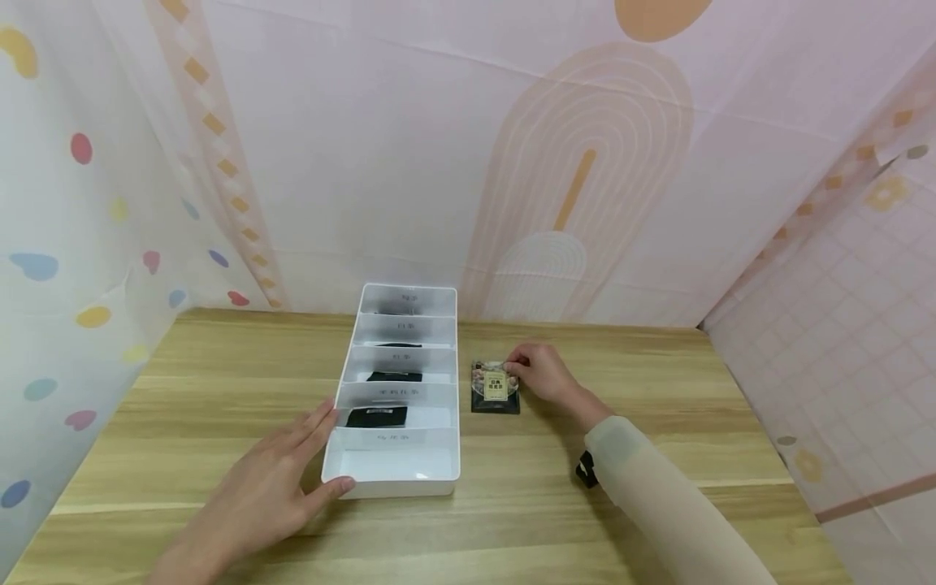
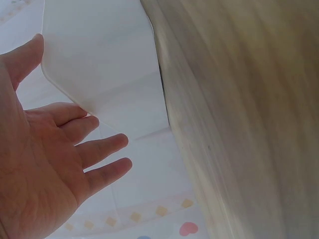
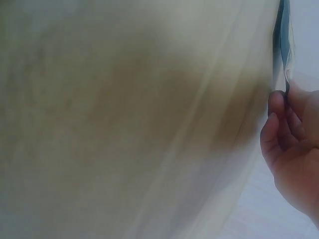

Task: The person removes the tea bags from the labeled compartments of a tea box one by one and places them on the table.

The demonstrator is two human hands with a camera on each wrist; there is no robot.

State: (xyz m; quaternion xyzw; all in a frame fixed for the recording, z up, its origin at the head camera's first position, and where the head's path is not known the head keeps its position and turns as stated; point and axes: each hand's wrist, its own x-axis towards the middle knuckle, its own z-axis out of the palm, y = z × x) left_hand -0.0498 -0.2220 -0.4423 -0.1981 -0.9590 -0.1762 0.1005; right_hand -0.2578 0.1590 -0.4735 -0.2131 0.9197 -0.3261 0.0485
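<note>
A black sachet with a pale label and a food picture (image 1: pixel 496 388) is right of a long white divided box (image 1: pixel 391 489). My right hand (image 1: pixel 543 375) pinches the sachet's upper right corner between thumb and fingers. Seen edge-on in the right wrist view, the sachet (image 3: pixel 284 42) rises from the fingertips of that hand (image 3: pixel 294 139). With fingers extended, my left hand (image 1: pixel 266 475) touches the box's left side and near corner. The left wrist view has this hand (image 2: pixel 50 154) spread against the white box wall (image 2: pixel 104 59).
Black packets (image 1: pixel 376 417) lie in several of the box's compartments, and the dividers carry printed labels. The nearest compartment (image 1: pixel 391 463) shows a bare white floor. A wooden table (image 1: pixel 241 357) bears everything, with patterned cloth (image 1: pixel 380 146) hanging behind and at both sides.
</note>
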